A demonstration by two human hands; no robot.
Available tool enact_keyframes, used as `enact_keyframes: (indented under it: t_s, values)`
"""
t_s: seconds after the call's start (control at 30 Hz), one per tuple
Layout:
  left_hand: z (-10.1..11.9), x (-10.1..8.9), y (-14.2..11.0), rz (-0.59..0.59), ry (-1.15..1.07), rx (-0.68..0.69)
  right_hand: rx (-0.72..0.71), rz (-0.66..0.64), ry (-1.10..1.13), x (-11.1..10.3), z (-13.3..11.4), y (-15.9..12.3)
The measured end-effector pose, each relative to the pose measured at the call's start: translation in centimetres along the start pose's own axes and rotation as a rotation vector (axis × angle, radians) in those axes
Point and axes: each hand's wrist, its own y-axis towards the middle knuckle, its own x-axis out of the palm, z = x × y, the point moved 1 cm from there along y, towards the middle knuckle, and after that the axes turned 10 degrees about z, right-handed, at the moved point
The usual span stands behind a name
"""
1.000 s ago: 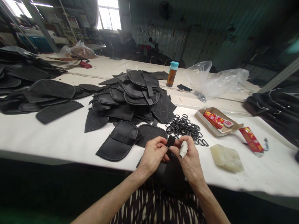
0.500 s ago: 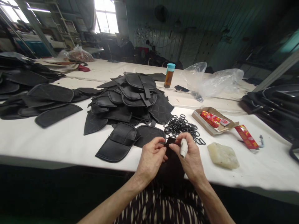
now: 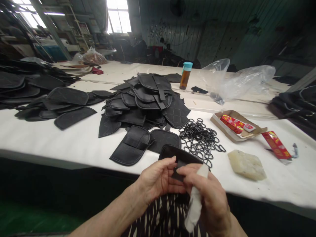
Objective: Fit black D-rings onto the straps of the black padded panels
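Between my hands is a black leather flap with a stitched edge and a short strap, held at the table's front edge. My left hand is closed on it, thumb on top and fingers beneath. My right hand pinches the strap from the other side. That hand also carries a slim tool with a white-wrapped handle across the palm; a thin metal tip seems to stick out toward the rings. Just beyond lie many black metal rings in a loose heap. The fingers partly hide the strap.
A heap of black leather flaps lies in the middle, with more flaps at left. To the right are an open cardboard box, a red packet and a yellowish block. A bottle and clear plastic bags stand behind.
The leather flap has come up from below the table edge and now faces me. My right hand has turned, so the tool's white handle points down toward me. The view has shifted slightly.
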Motion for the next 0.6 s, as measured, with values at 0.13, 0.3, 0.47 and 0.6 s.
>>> enact_keyframes:
  t_s: [0.13, 0.3, 0.47, 0.6]
  values:
    - [0.0, 0.8, -0.4, 0.08, -0.056, 0.046, -0.283, -0.059, -0.156, 0.1, -1.4, 0.4]
    - [0.0, 1.8, -0.4, 0.065, 0.018, 0.123, -0.267, -0.117, -0.119, -0.3, -0.9, 0.2]
    - [-0.7, 2.0, -0.6, 0.059, 0.055, 0.253, -0.039, -0.128, 0.087, -2.0, 0.0, -0.6]
    - [-2.4, 2.4, -3.0, 0.125, 0.052, 0.228, 0.221, -0.094, 0.24, -3.3, -0.8, -1.4]
